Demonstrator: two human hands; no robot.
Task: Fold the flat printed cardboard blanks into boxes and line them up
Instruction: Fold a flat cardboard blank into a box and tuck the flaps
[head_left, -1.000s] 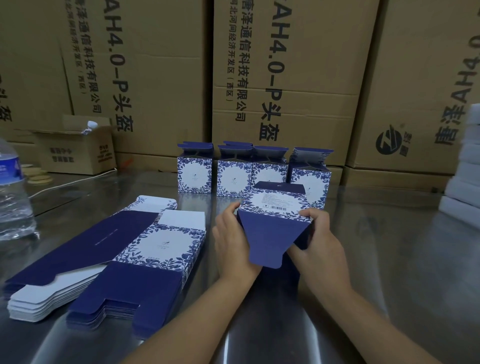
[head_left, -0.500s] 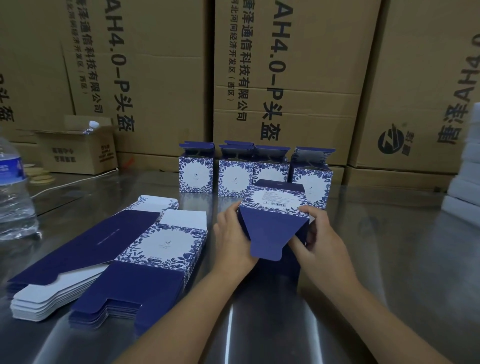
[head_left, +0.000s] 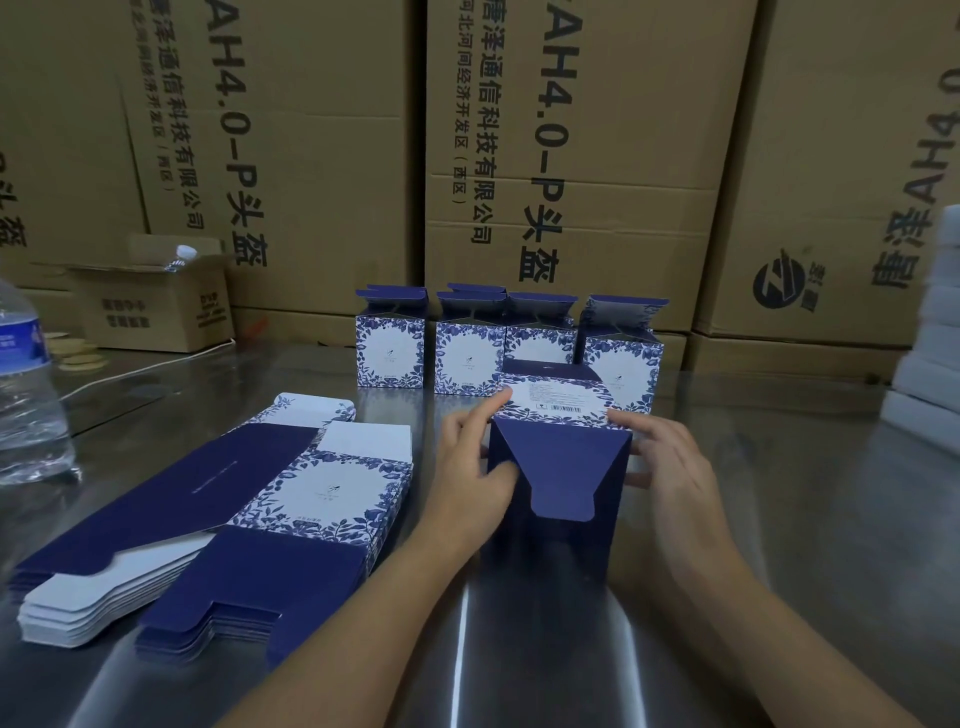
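Between left hand (head_left: 470, 470), right hand (head_left: 670, 460), held box (head_left: 558, 501)

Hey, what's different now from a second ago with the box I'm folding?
The right hand drew its fingers a little to the right, out from under the flap, which now seems to lie closer against the box. The left hand kept hold of the box's left side. Nothing was let go. The blanks, the folded row and the bottle stayed put.
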